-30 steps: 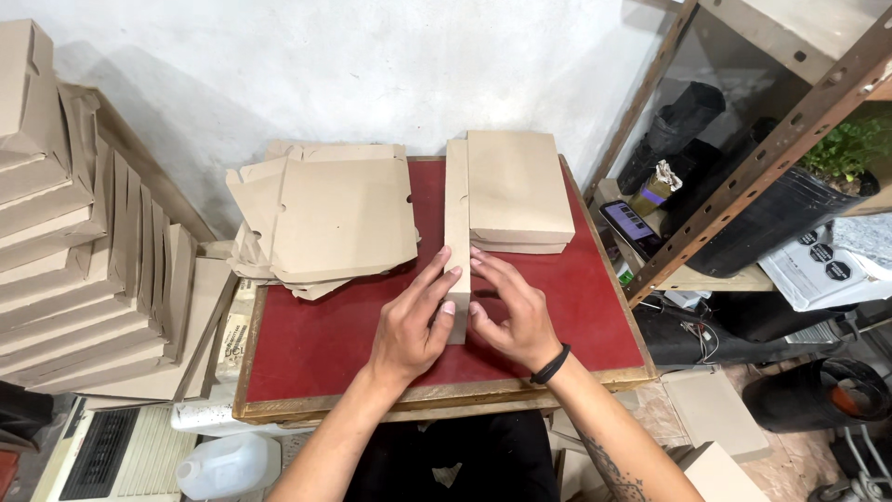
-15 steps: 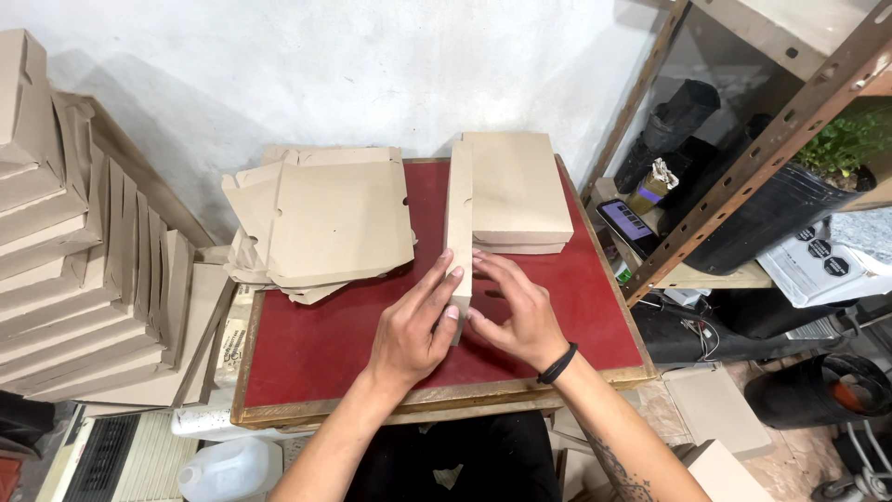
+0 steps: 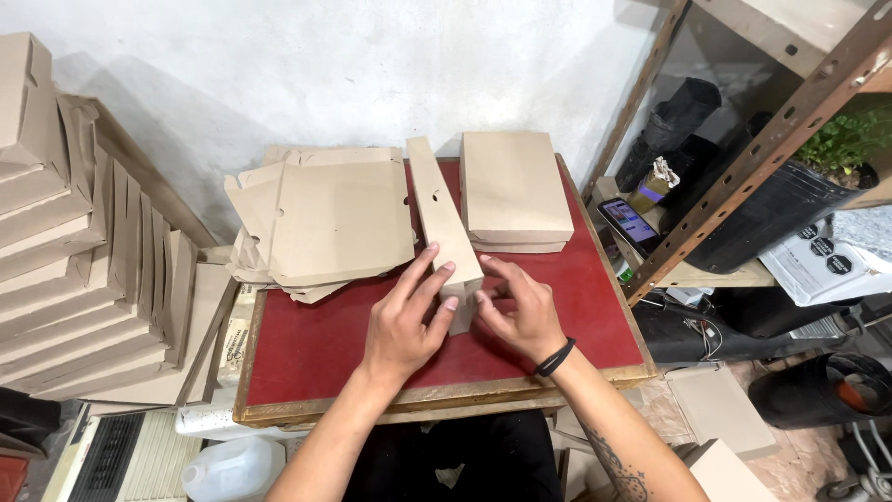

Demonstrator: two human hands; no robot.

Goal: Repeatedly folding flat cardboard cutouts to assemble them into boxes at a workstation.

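Both hands have slid a little nearer on the red worktop (image 3: 307, 353), left hand (image 3: 404, 321) and right hand (image 3: 520, 311) fingers pinching the half-folded box (image 3: 444, 223) standing on edge at 12 o'clock, flat sheets (image 3: 325, 218) left at 10, folded boxes (image 3: 514, 191) at 1.

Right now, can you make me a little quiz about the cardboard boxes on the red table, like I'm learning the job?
1. True or false: both hands are on the upright cardboard piece in the middle of the red table.
2. Which pile lies to the person's right of that piece? A) loose flat cardboard blanks B) neat stack of folded boxes C) plastic jug
3. Fill in: the black band sits on the ____ wrist.

Key
1. True: the left hand presses its side with fingers spread, and the right hand pinches its near end.
2. B: the neat stack of folded boxes; the loose flat cardboard blanks lie to the left.
3. Right: see the black band.
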